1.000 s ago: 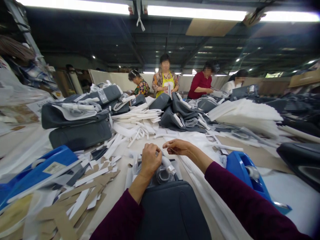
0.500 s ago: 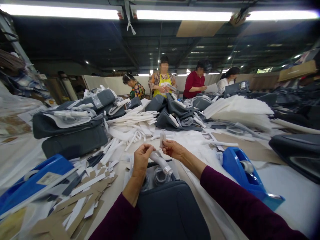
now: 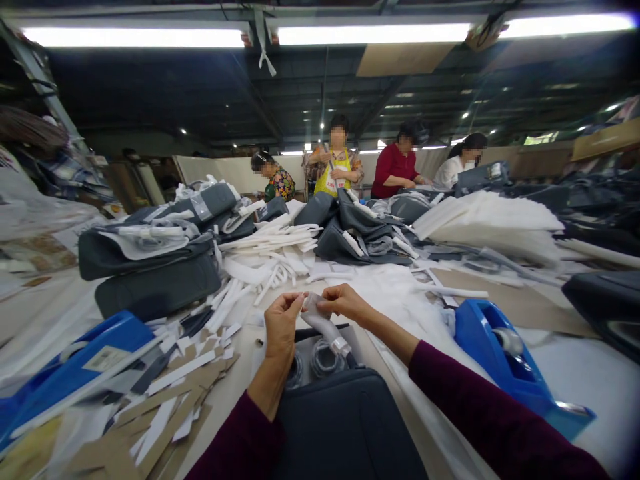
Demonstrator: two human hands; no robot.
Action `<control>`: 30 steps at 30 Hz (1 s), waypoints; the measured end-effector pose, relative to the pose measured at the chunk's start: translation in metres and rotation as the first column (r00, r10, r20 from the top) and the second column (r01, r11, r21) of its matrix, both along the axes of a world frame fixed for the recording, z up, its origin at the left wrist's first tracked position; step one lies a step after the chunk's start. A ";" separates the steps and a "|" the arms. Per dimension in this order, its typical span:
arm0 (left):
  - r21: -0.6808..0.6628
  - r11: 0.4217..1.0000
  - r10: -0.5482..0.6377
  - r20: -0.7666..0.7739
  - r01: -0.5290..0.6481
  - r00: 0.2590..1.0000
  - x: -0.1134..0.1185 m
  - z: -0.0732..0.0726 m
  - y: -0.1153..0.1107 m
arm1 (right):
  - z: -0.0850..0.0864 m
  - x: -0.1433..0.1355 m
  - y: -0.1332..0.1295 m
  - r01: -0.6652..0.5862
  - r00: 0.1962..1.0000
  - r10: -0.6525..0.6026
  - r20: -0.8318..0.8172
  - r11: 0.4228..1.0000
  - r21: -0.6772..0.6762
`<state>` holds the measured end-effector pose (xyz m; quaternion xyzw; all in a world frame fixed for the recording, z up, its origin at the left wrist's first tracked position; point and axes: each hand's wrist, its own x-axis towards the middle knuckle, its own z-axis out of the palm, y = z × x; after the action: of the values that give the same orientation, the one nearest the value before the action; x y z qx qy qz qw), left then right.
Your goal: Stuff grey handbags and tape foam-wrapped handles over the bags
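A dark bag [image 3: 345, 420] lies in front of me. Its handle [image 3: 323, 328], covered in pale wrapping, stands up from the far side, with clear tape near its base. My left hand [image 3: 283, 323] is closed in a pinch beside the handle's top; what its fingertips hold is too small to make out. My right hand [image 3: 345, 301] pinches a small translucent packet [image 3: 312, 301] against the handle's upper end, partly hidden by the fingers. Coiled, plastic-wrapped straps [image 3: 325, 357] lie beneath the handle.
Blue tape dispensers stand left [image 3: 95, 357] and right [image 3: 510, 360]. Cardboard strips [image 3: 185, 383] lie left, white foam tubes [image 3: 275, 240] beyond. Stacked dark bags [image 3: 160, 283] and white foam sheets [image 3: 490, 223] stand farther back. Several people work across the table, one in a yellow apron [image 3: 333, 173].
My right hand has brought the packet down and left, from upright above the handle to its top. My left hand stays pinched there. The view has shifted slightly.
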<state>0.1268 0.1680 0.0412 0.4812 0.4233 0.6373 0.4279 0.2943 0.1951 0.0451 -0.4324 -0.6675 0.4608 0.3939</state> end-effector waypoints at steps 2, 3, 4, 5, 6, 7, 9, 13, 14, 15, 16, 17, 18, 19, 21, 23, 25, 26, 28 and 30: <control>0.079 0.994 0.090 -0.201 -0.075 0.975 -0.001 0.001 -0.002 | 0.005 -0.004 0.000 0.030 0.997 -0.034 0.072 0.998 0.056; 0.141 0.984 0.150 -0.320 -0.109 0.936 -0.001 0.002 -0.004 | 0.008 -0.006 -0.001 0.043 0.994 -0.051 0.100 0.995 0.085; 0.212 0.969 0.210 -0.427 -0.128 0.879 0.000 0.004 -0.007 | 0.011 -0.008 -0.003 0.056 0.990 -0.069 0.120 0.992 0.111; 0.285 0.949 0.268 -0.511 -0.133 0.817 0.001 0.007 -0.011 | 0.014 -0.010 -0.005 0.072 0.987 -0.090 0.132 0.988 0.136; 0.356 0.926 0.320 -0.567 -0.125 0.759 0.003 0.009 -0.015 | 0.017 -0.013 -0.007 0.092 0.984 -0.114 0.136 0.983 0.158; 0.417 0.904 0.353 -0.602 -0.095 0.716 0.005 0.012 -0.019 | 0.019 -0.015 -0.009 0.113 0.982 -0.137 0.130 0.978 0.177; 0.510 0.860 0.384 -0.629 -0.014 0.676 0.009 0.016 -0.024 | 0.020 -0.020 -0.011 0.154 0.980 -0.175 0.098 0.969 0.192; 0.549 0.823 0.472 -0.518 -0.146 0.713 0.009 0.014 -0.020 | 0.014 -0.024 -0.011 0.171 0.985 -0.171 -0.016 0.979 0.110; 0.498 0.845 0.463 -0.501 -0.193 0.731 0.007 0.013 -0.017 | 0.012 -0.023 -0.012 0.156 0.987 -0.152 -0.048 0.984 0.083; 0.432 0.880 0.418 -0.504 -0.198 0.756 0.006 0.011 -0.014 | 0.010 -0.021 -0.013 0.136 0.988 -0.131 -0.077 0.989 0.061; 0.367 0.917 0.344 -0.519 -0.159 0.783 0.005 0.009 -0.012 | 0.009 -0.018 -0.015 0.116 0.988 -0.111 -0.104 0.992 0.045; 0.316 0.945 0.253 -0.537 -0.086 0.805 0.004 0.008 -0.010 | 0.008 -0.015 -0.017 0.095 0.988 -0.089 -0.124 0.995 0.039; 0.288 0.958 0.165 -0.551 0.001 0.818 0.004 0.008 -0.010 | 0.007 -0.012 -0.020 0.070 0.988 -0.064 -0.137 0.997 0.043; 0.283 0.956 0.096 -0.554 0.079 0.827 0.005 0.008 -0.011 | 0.007 -0.010 -0.023 0.054 0.988 -0.046 -0.148 0.997 0.057; 0.315 0.937 0.040 -0.526 0.150 0.850 0.006 0.010 -0.013 | 0.007 -0.006 -0.029 0.084 0.982 -0.070 -0.176 0.994 0.074; 0.311 0.942 0.053 -0.507 0.126 0.861 0.006 0.010 -0.014 | 0.005 -0.003 -0.035 0.184 0.956 -0.174 -0.235 0.983 0.023; 0.257 0.962 0.070 -0.552 0.089 0.831 0.006 0.009 -0.012 | 0.000 0.001 -0.042 0.287 0.905 -0.306 -0.295 0.952 -0.109; 0.222 0.971 0.061 -0.587 0.088 0.807 0.005 0.007 -0.011 | -0.003 0.003 -0.045 0.313 0.880 -0.355 -0.316 0.933 -0.177; 0.166 0.981 0.029 -0.629 0.098 0.777 0.003 0.002 -0.007 | -0.012 0.010 -0.051 0.351 0.827 -0.435 -0.355 0.894 -0.277; 0.145 0.985 0.019 -0.632 0.094 0.775 0.002 -0.002 -0.004 | -0.020 0.021 -0.055 0.399 0.775 -0.505 -0.379 0.857 -0.325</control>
<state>0.1290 0.1638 0.0389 0.7095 0.4770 0.4639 0.2320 0.3153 0.1401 0.0253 -0.5037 -0.3759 0.5121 0.5855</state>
